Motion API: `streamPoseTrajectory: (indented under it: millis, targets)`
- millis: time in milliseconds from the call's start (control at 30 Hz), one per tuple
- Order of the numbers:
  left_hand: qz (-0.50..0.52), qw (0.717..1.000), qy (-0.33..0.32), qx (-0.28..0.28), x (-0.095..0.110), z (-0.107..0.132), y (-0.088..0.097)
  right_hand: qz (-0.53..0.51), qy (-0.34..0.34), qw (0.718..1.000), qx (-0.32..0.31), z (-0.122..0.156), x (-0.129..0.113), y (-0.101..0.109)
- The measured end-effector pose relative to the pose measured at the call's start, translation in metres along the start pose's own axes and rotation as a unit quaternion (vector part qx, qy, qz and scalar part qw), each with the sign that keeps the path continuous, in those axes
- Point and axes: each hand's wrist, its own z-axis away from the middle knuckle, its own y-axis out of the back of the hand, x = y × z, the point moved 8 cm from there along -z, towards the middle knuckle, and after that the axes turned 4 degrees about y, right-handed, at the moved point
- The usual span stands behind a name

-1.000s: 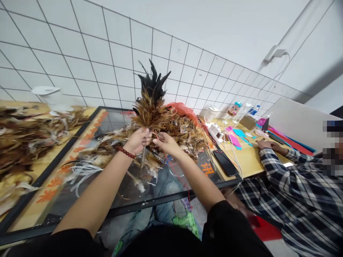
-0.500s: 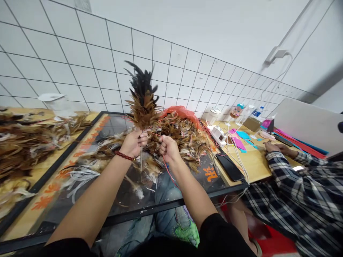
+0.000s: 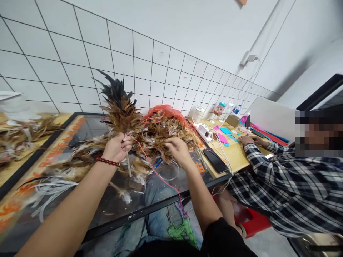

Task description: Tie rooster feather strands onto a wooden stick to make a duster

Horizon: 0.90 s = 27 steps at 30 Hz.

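Observation:
My left hand (image 3: 117,146), a red bead bracelet on its wrist, is closed round the stem of a feather bundle (image 3: 119,107) that stands upright, brown below and black at the tips. A red thread (image 3: 154,172) runs from the bundle's base down toward my lap. My right hand (image 3: 178,150) is over the heap of loose brown feathers (image 3: 160,134) on the glass tabletop (image 3: 115,210), palm down, fingers curled into the heap; what they hold, if anything, is hidden.
A red plastic bag (image 3: 164,110) lies behind the heap. White strips (image 3: 49,189) lie at the left. More feathers (image 3: 18,142) cover the left wooden table. A black phone (image 3: 215,161), cables and coloured paper lie right, where a person in a plaid shirt (image 3: 289,185) sits.
My right hand left the bundle's base and moved right onto the feather heap. The bundle and my left hand shifted left, and the view turned right.

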Motion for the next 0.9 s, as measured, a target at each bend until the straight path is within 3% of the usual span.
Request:
streamPoseTrajectory:
  millis: [33,100,200,300,433,567,700,900]
  targets:
    - [-0.005,1.000,0.001,-0.003,-0.002,-0.001,0.000,0.044,-0.040,0.998,0.002,0.008,0.019,0.016]
    - [-0.019,1.000,0.003,-0.006,-0.007,-0.003,0.000,0.106,-0.073,0.990,-0.054,0.024,0.046,0.027]
    - [-0.034,0.999,0.008,-0.002,-0.014,-0.002,-0.001,0.176,-0.062,0.973,-0.135,0.042,0.061,0.019]
    - [-0.018,1.000,0.014,-0.007,-0.019,-0.001,-0.003,0.213,-0.043,0.961,-0.172,0.049,0.063,0.010]
    - [0.010,0.999,0.036,-0.021,-0.028,0.001,-0.006,0.107,-0.057,0.986,-0.111,0.038,0.065,0.034]
    - [0.004,0.998,0.060,-0.022,-0.039,0.002,-0.009,0.013,-0.080,0.993,-0.086,0.023,0.070,0.053]
    - [-0.027,0.997,0.069,-0.029,-0.050,0.005,-0.014,-0.059,-0.034,0.994,-0.088,0.006,0.053,0.050]
    - [-0.067,0.995,0.062,-0.041,-0.060,0.005,-0.017,-0.056,0.091,0.988,-0.114,-0.027,-0.016,0.034]
